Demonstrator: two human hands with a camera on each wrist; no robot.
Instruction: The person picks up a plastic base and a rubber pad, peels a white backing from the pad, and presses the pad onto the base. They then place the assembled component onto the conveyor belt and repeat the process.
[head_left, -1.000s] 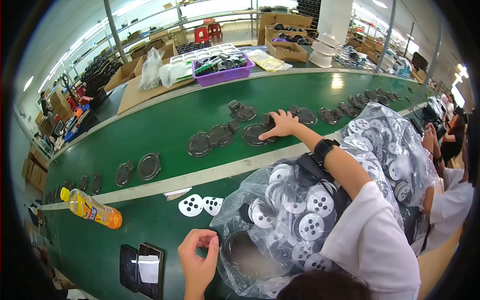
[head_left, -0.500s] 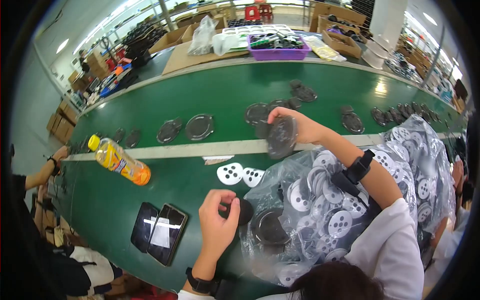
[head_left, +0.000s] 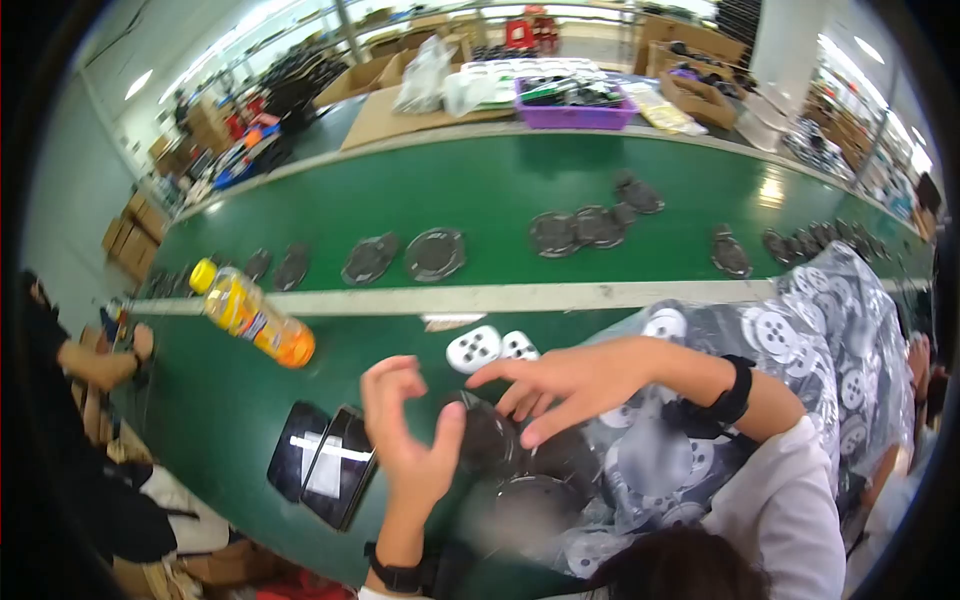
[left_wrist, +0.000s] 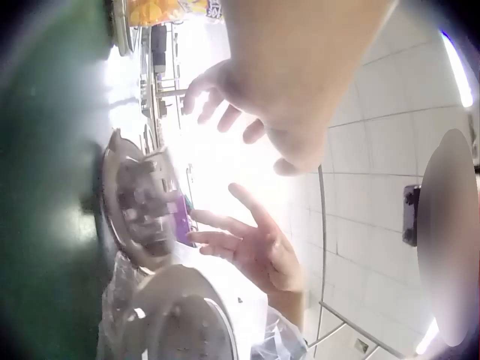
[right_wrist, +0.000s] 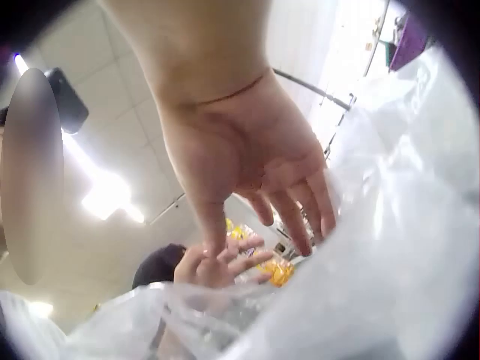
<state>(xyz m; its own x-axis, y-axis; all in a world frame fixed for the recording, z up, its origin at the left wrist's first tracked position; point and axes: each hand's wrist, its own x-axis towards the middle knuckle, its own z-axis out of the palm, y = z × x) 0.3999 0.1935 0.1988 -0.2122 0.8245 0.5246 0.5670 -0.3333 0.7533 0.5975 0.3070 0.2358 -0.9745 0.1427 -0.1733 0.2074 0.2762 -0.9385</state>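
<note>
In the head view my right hand (head_left: 585, 380) hovers over several dark round parts, its fingers stretched to the left and nothing between them. One dark round part (head_left: 482, 435) lies below its fingertips, beside my left hand (head_left: 412, 435). The left fingers are spread and bent, and hold nothing. The left wrist view shows both palms empty, with a round part (left_wrist: 142, 199) standing low beside them. A clear plastic bag (head_left: 625, 440) of white discs with dark holes sits under my right forearm. Two white pieces with black dots (head_left: 473, 350) lie beyond the hands.
More dark round parts (head_left: 436, 254) are spread along the green bench behind a pale strip (head_left: 390, 300). An orange drink bottle (head_left: 258, 318) and two phones (head_left: 340, 465) are at left. Behind the bench stands a purple basket (head_left: 575, 115). Another person's arm (head_left: 100, 365) reaches in at far left.
My right hand picked up a dark round part from the bench, brought it back towards me and let it go near the left hand. The left fingers have spread. The head view has shifted.
</note>
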